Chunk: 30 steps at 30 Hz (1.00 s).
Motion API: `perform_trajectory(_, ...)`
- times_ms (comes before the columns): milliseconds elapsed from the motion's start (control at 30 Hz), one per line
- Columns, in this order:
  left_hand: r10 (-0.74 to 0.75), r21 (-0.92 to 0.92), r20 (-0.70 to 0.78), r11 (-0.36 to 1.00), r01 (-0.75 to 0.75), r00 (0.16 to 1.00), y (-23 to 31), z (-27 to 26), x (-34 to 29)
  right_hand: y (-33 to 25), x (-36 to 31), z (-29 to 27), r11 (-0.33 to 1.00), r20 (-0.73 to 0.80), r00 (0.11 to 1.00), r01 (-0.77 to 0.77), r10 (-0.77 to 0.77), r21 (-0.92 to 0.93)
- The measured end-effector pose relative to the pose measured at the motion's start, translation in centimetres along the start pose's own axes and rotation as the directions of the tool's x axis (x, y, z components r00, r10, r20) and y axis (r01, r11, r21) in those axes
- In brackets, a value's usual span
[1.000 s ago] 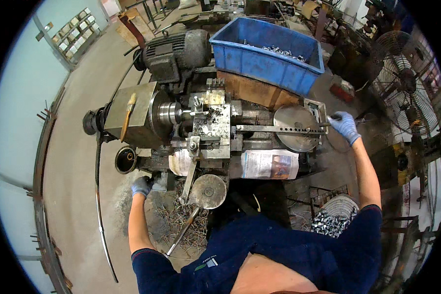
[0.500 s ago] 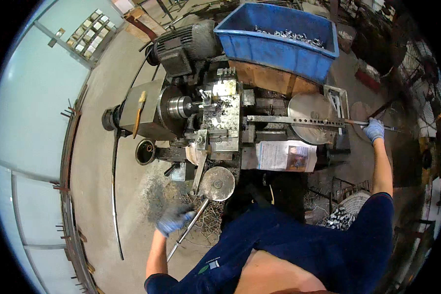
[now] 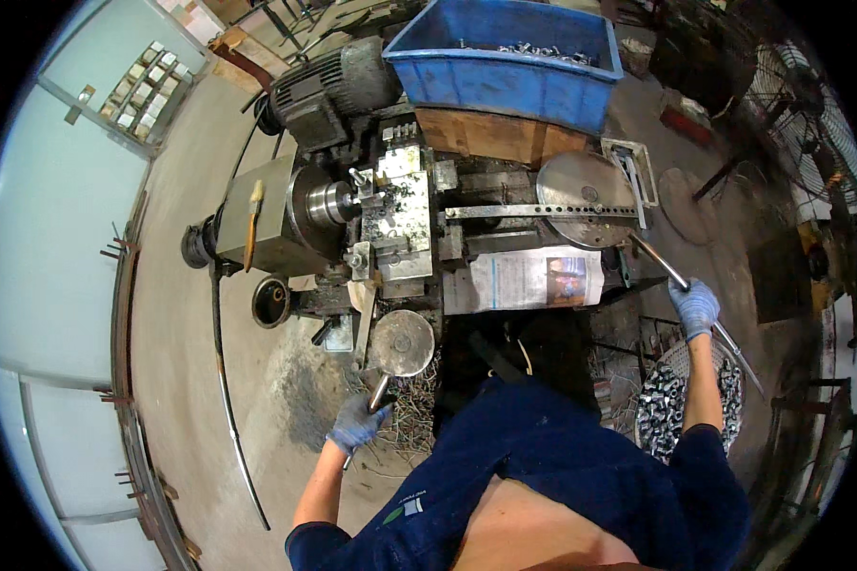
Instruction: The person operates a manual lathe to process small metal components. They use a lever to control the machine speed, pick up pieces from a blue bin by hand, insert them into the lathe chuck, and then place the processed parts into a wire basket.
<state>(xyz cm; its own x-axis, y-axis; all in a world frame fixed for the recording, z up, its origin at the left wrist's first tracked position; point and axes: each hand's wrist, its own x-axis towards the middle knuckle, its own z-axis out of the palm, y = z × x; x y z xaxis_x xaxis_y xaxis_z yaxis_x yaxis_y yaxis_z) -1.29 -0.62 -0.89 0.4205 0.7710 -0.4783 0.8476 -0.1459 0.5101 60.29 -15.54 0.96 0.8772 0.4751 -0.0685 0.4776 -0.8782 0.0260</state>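
A lathe-like machine stands before me, with a round steel chuck (image 3: 329, 203) on its headstock and a chip-strewn metal slide (image 3: 397, 224) beside it. My left hand (image 3: 356, 424), in a blue-grey glove, is closed round the short lever (image 3: 379, 392) below a small round disc (image 3: 402, 343). Off to the right, my gloved right hand (image 3: 695, 308) grips a long steel lever (image 3: 659, 259) that slants down from the large disc (image 3: 581, 186). A perforated flat bar (image 3: 533, 211) lies across that disc. The fingers' undersides are hidden.
Behind the machine, a blue bin (image 3: 505, 81) of small metal parts rests on a wooden board. A basket of metal fittings (image 3: 671, 409) stands under my right arm. A brush (image 3: 253, 224) lies on the headstock; newspaper (image 3: 524, 280) covers the front. Metal shavings (image 3: 409, 409) litter the floor.
The right lever has swung down toward me with my right hand on it. My left hand has risen to the small disc's lever and closed on it. The view has shifted slightly.
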Motion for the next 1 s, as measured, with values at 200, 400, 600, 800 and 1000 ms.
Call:
perform_trajectory(200, -0.041, 0.111, 0.049, 0.993, 0.035, 0.998, 0.7, -0.3, 0.1, 0.6, -0.1, 0.8, 0.998, -0.021, 0.999, 0.041, -0.04, 0.046)
perform_trajectory(400, -0.029, 0.046, 0.027, 0.999, 0.028, 0.999, 2.8, -1.4, -0.7, -1.1, 1.5, 1.8, 0.994, -0.152, 0.983, 0.101, -0.106, -0.043)
perform_trajectory(600, -0.064, 0.125, 0.125, 0.991, 0.048, 0.99, 2.4, -1.6, -0.3, -1.2, 11.7, 2.2, 0.94, -0.293, 0.908, 0.227, -0.298, -0.254)
perform_trajectory(800, -0.001, 0.051, 0.052, 0.999, -0.002, 0.999, -0.4, -0.2, 1.0, -8.0, 22.0, 2.1, 0.961, -0.382, 0.897, 0.133, -0.221, -0.243)
perform_trajectory(1000, 0.046, -0.578, -0.011, 0.815, -0.044, 0.999, -1.9, -3.6, 1.5, -9.2, 13.6, 2.1, 0.899, -0.302, 0.856, 0.344, -0.419, -0.271)
